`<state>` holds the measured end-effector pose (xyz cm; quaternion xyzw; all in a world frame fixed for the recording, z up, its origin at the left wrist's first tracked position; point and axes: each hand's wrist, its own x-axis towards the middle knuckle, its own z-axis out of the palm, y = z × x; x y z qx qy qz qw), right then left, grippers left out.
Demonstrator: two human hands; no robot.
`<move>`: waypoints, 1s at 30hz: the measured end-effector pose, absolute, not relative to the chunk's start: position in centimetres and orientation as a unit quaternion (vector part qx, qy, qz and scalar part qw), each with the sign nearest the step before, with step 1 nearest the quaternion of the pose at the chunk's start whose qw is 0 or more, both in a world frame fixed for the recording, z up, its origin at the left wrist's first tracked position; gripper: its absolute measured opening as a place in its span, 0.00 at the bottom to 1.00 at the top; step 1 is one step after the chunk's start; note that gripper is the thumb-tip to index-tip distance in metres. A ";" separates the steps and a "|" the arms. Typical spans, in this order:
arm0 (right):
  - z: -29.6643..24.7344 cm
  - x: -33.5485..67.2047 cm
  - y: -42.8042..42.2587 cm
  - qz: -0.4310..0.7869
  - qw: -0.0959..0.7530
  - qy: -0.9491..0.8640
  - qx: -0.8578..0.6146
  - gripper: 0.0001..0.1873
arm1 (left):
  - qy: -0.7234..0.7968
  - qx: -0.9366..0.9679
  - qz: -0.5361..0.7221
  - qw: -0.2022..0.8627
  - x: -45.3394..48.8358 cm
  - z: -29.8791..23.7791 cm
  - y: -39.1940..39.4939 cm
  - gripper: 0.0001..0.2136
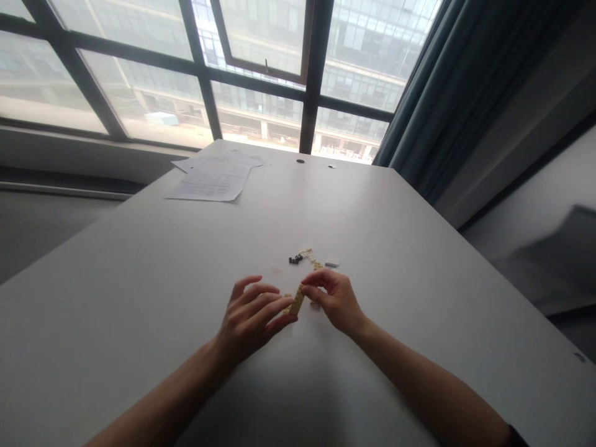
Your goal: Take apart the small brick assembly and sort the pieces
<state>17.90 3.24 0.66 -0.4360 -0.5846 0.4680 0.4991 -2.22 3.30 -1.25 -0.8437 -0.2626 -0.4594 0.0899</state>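
Observation:
Between my two hands is a tan toy building brick (297, 302), long and narrow, tilted upward to the right. The thumb and fingers of my left hand (254, 315) pinch its lower end, with the other fingers fanned out. My right hand (336, 301) grips the upper end between thumb and fingertips. More tan pieces show partly behind the fingers, and I cannot tell whether they are joined to the brick. Just beyond my hands lie several small white pieces (307, 253), a black piece (295, 259) and a grey piece (331, 265).
The white table (195, 248) stretches away to a window (261, 105). Printed paper sheets (216, 180) lie at its far left. Two small round fittings, one of them a dark grommet (300, 161), sit near the far edge. A dark blue curtain (437, 93) hangs at the right.

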 end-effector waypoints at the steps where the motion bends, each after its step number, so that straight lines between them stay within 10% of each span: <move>1: 0.6 18.0 3.3 0.471 0.499 -0.583 -0.435 0.08 | -0.264 -0.841 -0.464 0.087 -2.2 -1.2 3.3 0.10; 30: 0.5 17.2 1.9 0.568 0.426 -0.533 -0.459 0.18 | -0.345 -0.839 -0.421 0.022 -1.8 -1.2 3.6 0.22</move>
